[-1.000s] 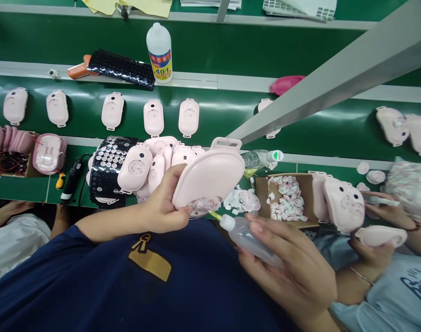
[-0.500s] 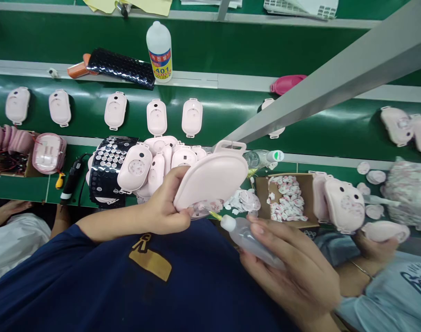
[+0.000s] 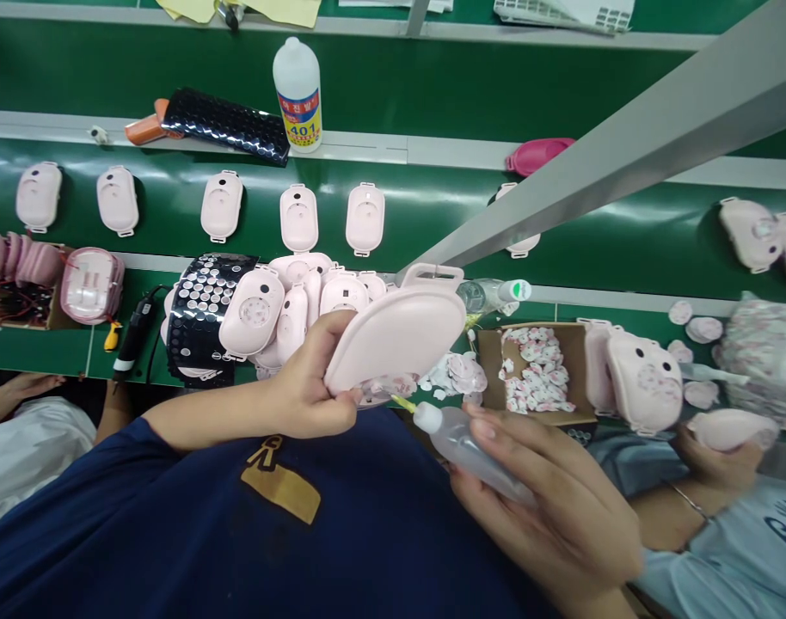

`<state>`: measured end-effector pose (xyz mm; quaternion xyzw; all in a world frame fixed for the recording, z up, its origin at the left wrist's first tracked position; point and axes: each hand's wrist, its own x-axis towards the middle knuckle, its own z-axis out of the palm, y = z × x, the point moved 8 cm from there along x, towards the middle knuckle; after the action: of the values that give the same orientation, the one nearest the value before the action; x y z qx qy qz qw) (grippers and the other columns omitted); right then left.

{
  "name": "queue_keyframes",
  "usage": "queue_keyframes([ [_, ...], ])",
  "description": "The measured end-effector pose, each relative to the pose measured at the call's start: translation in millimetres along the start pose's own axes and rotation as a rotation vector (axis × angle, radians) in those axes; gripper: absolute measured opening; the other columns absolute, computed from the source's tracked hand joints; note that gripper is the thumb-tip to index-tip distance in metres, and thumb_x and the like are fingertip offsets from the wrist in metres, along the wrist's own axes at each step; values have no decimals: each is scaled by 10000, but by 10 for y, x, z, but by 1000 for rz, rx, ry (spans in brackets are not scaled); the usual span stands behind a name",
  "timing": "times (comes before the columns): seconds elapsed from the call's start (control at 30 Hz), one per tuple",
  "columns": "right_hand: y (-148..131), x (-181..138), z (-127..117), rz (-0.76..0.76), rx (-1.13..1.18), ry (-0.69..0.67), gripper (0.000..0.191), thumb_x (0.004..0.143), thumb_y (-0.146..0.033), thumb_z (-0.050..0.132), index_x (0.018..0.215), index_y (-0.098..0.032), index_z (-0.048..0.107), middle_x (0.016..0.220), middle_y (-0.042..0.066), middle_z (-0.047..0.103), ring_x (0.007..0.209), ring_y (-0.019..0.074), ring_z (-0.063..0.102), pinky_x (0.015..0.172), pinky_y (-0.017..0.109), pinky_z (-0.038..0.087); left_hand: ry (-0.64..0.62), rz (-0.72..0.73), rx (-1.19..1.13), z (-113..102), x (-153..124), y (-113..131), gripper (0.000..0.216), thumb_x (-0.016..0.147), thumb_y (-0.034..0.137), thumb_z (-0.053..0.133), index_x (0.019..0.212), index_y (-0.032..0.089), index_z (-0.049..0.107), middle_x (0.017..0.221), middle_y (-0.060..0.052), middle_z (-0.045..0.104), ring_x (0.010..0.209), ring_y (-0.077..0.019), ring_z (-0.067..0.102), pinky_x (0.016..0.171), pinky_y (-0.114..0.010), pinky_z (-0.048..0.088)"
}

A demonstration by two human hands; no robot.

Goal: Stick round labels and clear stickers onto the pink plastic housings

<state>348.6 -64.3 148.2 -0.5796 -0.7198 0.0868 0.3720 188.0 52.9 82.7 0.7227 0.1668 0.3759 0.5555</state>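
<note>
My left hand (image 3: 319,378) is closed on the edge of a pale pink plastic cover (image 3: 399,344), which is tilted with a handle loop at its top. Patterned pieces show along its lower edge, mostly turned from view. In my right hand (image 3: 554,499) is a translucent squeeze bottle (image 3: 474,451) with a white cap and a thin yellowish nozzle. The nozzle points up and left at the cover's lower edge; whether it touches cannot be told. Behind the cover lies a pile of similar pink covers (image 3: 254,311).
Pink covers (image 3: 365,219) stand spaced along the green belt. A cardboard box (image 3: 489,378) holds small patterned pieces. A grey post (image 3: 599,129) slants across the right. A labelled white bottle (image 3: 297,94) stands behind. Co-workers' hands (image 3: 721,464) are at right and far left.
The spaced covers on the belt have shifted slightly right. The co-worker's hand at right has moved a little right with its cover. My hands have barely moved.
</note>
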Motion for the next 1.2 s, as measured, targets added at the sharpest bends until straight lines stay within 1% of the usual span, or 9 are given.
queue_keyframes([
  [0.1,8,-2,5,-2,9,6,440,796,-18,732,1204,-162,650,1032,96,729,965,191,727,811,306,641,-1,11,38,0,5,13,856,718,79,626,1484,295,310,1212,-82,487,1067,-244,546,901,-383,535],
  [0.27,29,-4,-5,11,12,-25,478,795,-14,722,1235,-180,639,1029,101,732,944,203,732,799,314,645,-17,25,66,10,35,46,854,721,63,595,1490,273,291,1205,-88,480,1058,-233,538,896,-373,541],
  [0.4,28,-13,-22,19,1,-42,472,799,-23,719,1235,-185,641,1008,95,737,946,205,737,796,306,645,-18,46,55,10,43,67,857,726,66,602,1494,273,283,1226,-91,474,1075,-236,531,914,-385,538],
  [0.63,28,-51,-48,29,8,4,475,800,-16,713,1233,-201,648,1008,78,745,937,201,741,780,313,648,-27,3,-40,30,45,36,819,763,93,638,1485,292,307,1238,-84,501,1089,-240,540,910,-385,542],
  [0.8,27,-50,-45,56,4,-6,454,787,-10,727,1190,-207,661,994,59,750,937,195,744,798,312,650,-16,-12,-95,47,49,22,799,787,111,639,1490,310,316,1230,-69,515,1078,-226,551,893,-363,547],
  [0.97,15,-37,-34,34,0,-4,391,789,-23,722,1133,-198,664,971,59,751,913,190,751,794,294,650,-23,-27,-111,63,57,23,814,777,107,651,1492,313,322,1247,-69,512,1092,-233,546,913,-380,541],
  [1.1,-4,-35,-50,24,8,-3,435,783,-21,724,1169,-208,657,956,60,750,901,196,751,777,302,652,-26,-17,-112,86,74,41,814,784,103,653,1498,312,324,1244,-74,526,1079,-231,568,887,-369,557],
  [1.2,59,-107,-71,48,29,16,509,777,-34,723,1238,-236,644,991,57,753,905,205,749,762,318,648,4,-44,-119,63,60,-22,751,808,158,676,1475,311,366,1251,-77,550,1088,-234,592,901,-375,561],
])
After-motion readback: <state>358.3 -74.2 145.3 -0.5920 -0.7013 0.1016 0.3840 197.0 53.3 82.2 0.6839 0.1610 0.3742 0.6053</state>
